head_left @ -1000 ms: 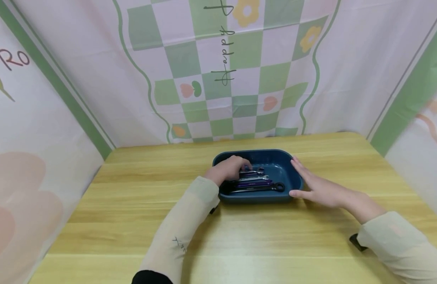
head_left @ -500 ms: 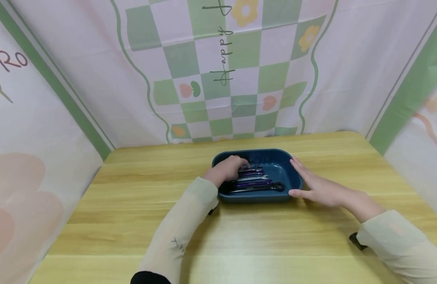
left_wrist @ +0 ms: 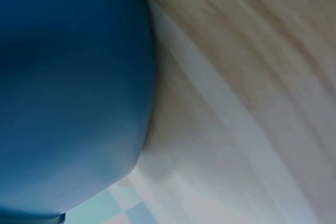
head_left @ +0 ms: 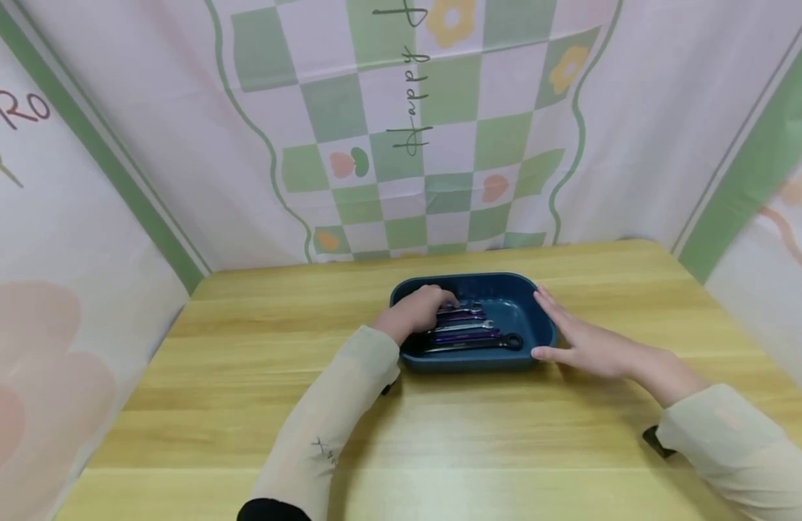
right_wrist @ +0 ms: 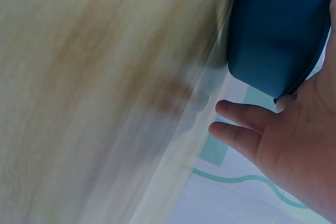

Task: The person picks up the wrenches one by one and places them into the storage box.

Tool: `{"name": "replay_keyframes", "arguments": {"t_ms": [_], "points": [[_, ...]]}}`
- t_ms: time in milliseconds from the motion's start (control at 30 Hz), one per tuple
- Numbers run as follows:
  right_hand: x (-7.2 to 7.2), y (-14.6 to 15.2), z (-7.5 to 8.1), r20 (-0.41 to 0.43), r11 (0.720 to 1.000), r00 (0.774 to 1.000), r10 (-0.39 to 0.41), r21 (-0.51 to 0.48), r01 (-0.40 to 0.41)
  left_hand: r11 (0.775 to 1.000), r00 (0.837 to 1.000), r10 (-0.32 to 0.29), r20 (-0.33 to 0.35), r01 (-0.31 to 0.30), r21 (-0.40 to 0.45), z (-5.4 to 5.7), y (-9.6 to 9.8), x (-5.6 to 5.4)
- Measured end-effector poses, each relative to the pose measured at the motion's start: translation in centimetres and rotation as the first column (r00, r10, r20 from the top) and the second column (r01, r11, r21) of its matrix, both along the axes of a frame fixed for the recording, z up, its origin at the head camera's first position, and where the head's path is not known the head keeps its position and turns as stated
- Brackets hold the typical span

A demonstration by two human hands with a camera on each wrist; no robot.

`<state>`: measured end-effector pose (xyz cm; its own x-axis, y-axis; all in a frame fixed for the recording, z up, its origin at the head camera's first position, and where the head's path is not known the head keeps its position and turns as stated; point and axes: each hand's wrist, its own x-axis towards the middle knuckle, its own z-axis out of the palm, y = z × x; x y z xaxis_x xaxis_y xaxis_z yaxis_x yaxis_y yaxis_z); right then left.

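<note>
A dark blue oblong tray (head_left: 479,364) stands on the table with several wrenches lying side by side in it. Nearest its front wall is a black wrench (head_left: 512,342) with a ring end; behind it lie a purple wrench (head_left: 465,337) and a silver wrench (head_left: 469,328). My left hand (head_left: 414,311) reaches over the tray's left end, its bent fingers at the rearmost silver wrench (head_left: 467,310); I cannot tell whether they pinch it. My right hand (head_left: 593,349), fingers and thumb extended, rests against the tray's right end. The left wrist view shows only the tray's outer wall (left_wrist: 73,93).
The wooden table (head_left: 492,441) stretches around the tray on all sides. Behind it hangs a printed cloth (head_left: 388,108) with green checks, and further cloth panels stand at both sides. The right wrist view shows the tray's outside (right_wrist: 278,24) beside my right fingers.
The rearmost wrenches have shifted slightly backward and to the left by my left fingertips. The right hand has kept its place against the tray.
</note>
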<state>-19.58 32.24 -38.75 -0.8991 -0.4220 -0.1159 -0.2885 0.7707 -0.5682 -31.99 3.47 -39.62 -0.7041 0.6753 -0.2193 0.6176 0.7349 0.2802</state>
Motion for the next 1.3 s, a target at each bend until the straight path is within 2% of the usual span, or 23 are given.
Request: {"name": "replay_keyframes", "arguments": {"t_ms": [400, 600, 800, 1000, 1167, 1300], "points": [[-0.2, 0.3, -0.1, 0.000, 1.000, 1.000, 0.001, 0.004, -0.001, 0.999, 0.999, -0.018, -0.037, 0.017, -0.031, -0.3, 0.4, -0.2], [-1.0, 0.2, -0.1, -0.001, 1.000, 1.000, 0.017, 0.007, -0.017, 1.000, 1.000, -0.005, -0.018, 0.005, -0.029, 0.1, 0.0, -0.3], [-1.6, 0.3, 0.0, 0.001, 0.999, 1.000, 0.029, 0.016, -0.029, 1.000, 1.000, 0.000, 0.008, 0.000, 0.023, 0.6, -0.3, -0.6], [-2.0, 0.4, 0.4, -0.039, 0.994, 0.999, 0.033, 0.102, -0.029, 0.999, 1.000, -0.002, -0.004, 0.003, 0.045, 1.6, -0.7, -0.5], [-2.1, 0.6, 1.2, -0.066, 0.980, 0.998, 0.014, 0.200, 0.000, 0.998, 0.998, -0.019, -0.065, 0.022, 0.055, 2.4, -1.1, -0.3], [-2.2, 1.1, 1.9, -0.086, 0.970, 0.996, -0.004, 0.240, 0.024, 0.997, 0.995, -0.029, -0.098, 0.036, 0.073, 3.0, -1.6, -0.2]]}}
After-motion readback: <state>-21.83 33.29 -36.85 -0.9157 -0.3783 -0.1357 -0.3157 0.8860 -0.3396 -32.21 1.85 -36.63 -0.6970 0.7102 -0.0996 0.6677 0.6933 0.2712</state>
